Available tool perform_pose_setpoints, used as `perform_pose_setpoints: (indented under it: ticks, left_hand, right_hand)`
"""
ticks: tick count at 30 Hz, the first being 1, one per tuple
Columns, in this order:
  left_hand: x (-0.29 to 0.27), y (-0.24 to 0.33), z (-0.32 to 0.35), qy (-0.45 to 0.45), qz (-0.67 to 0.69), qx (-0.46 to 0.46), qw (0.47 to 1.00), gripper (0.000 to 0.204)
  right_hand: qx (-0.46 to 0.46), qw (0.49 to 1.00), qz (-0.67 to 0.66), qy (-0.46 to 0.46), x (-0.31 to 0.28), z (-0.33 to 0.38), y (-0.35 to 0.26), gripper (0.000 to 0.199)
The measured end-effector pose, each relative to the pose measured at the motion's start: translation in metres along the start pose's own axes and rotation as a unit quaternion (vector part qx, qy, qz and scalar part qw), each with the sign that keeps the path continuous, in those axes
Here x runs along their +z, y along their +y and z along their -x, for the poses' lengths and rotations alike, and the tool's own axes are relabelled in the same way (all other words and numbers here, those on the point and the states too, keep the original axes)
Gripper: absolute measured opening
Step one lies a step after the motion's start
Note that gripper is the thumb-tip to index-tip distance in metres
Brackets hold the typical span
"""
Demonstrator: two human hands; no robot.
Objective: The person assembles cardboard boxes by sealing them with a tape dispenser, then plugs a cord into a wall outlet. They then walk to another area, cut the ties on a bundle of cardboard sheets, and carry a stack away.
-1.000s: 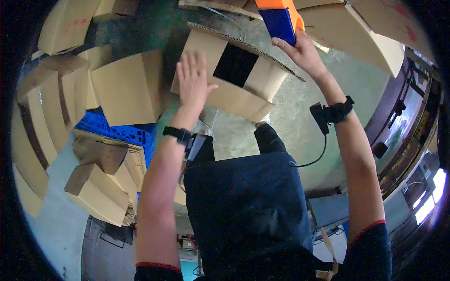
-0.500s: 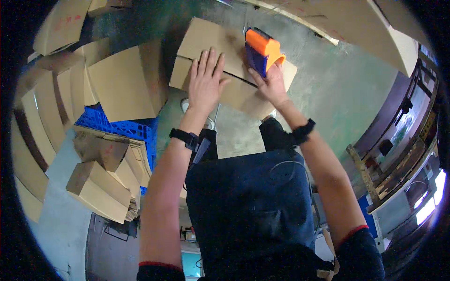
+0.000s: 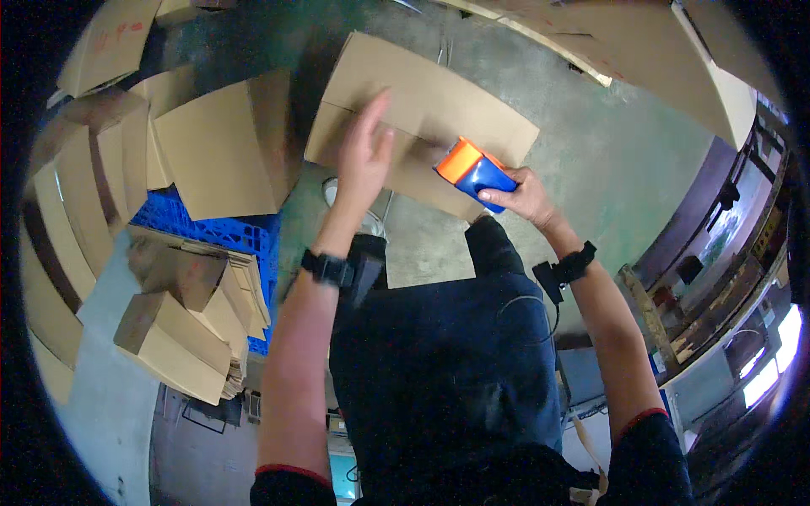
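A brown cardboard box stands on the floor in front of me, its top flaps folded down and meeting along a seam. Over the left part of its top is my left hand, turned on edge with the fingers stretched out and nothing in it. Whether it touches the cardboard I cannot tell. My right hand grips an orange and blue tape dispenser at the box's near edge. The dispenser's orange end points left, toward the seam.
Several cardboard boxes stand at the left, by a blue plastic pallet and stacked flat cardboard. A large carton is at the far right. Racking with wooden boards lines the right side. My shoe is near the box.
My right hand has drawn the tape dispenser nearer to me and turned it, orange end now leftward. My left hand has rolled from flat to on edge. The dark gap between the flaps has narrowed.
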State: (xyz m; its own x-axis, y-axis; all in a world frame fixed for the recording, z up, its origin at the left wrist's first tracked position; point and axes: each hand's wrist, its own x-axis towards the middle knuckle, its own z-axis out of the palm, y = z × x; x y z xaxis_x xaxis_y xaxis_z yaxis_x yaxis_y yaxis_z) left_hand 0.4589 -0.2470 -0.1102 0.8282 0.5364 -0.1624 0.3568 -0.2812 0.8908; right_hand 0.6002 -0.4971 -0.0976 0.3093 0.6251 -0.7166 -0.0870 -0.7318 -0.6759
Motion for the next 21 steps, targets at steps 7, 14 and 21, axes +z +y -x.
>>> perform_pose_setpoints:
  ticks: [7,14,21]
  left_hand:
    - [0.033,0.03,0.008,-0.148,0.428,-0.423,0.785,0.031]
    - [-0.008,0.011,-0.014,-0.031,0.344,-0.361,0.866,0.019]
    - [-0.077,-0.087,-0.078,0.14,-0.02,-0.232,0.962,0.022]
  right_hand:
    - [-0.028,0.999,-0.027,-0.007,-0.002,-0.004,0.0,0.042]
    - [-0.039,0.998,0.047,-0.033,0.0,-0.012,-0.049,0.05]
    - [-0.022,0.982,0.186,0.009,0.057,-0.087,-0.134,0.072]
